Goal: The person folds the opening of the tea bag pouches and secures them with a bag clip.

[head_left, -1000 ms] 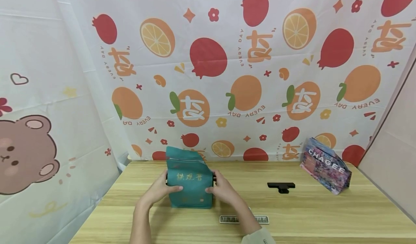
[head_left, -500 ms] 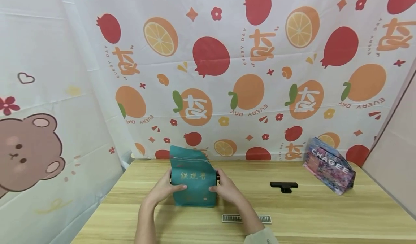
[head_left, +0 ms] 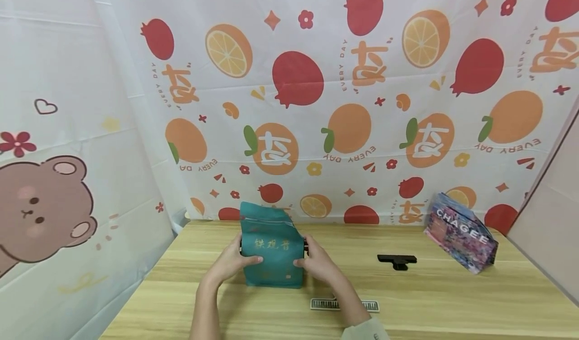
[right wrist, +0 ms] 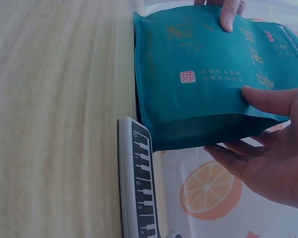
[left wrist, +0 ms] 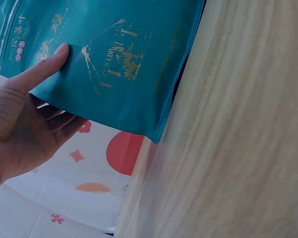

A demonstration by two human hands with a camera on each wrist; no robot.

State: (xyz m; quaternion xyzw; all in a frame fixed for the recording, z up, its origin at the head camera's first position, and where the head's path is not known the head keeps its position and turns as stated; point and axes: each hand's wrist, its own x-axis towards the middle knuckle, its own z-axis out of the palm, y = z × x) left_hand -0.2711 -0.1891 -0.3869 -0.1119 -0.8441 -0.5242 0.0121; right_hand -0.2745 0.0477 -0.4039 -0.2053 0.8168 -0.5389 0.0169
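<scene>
A teal tea pouch (head_left: 273, 262) with gold characters stands upright on the wooden table, its top flap rising and leaning left. My left hand (head_left: 229, 261) grips its left side, thumb on the front and fingers behind. On the opposite side my right hand (head_left: 318, 260) holds it the same way. The left wrist view shows the left thumb (left wrist: 52, 62) pressed on the teal face, with the bottom edge of the pouch at the table. In the right wrist view the right hand's fingers (right wrist: 233, 153) reach behind the pouch's side. A piano-key patterned clip (right wrist: 141, 183) lies close to its base.
On the table (head_left: 452, 305), a black bag clip (head_left: 398, 261) lies right of the hands. Farther right stands a colourful CHAGEE bag (head_left: 461, 232), tilted. My right forearm (head_left: 350, 300) passes over the piano-key clip. A fruit-print cloth (head_left: 298, 179) hangs behind the table.
The whole head view has shifted slightly, so everything appears farther right. Both hands keep the same hold on the tea pouch, which stays in place on the table.
</scene>
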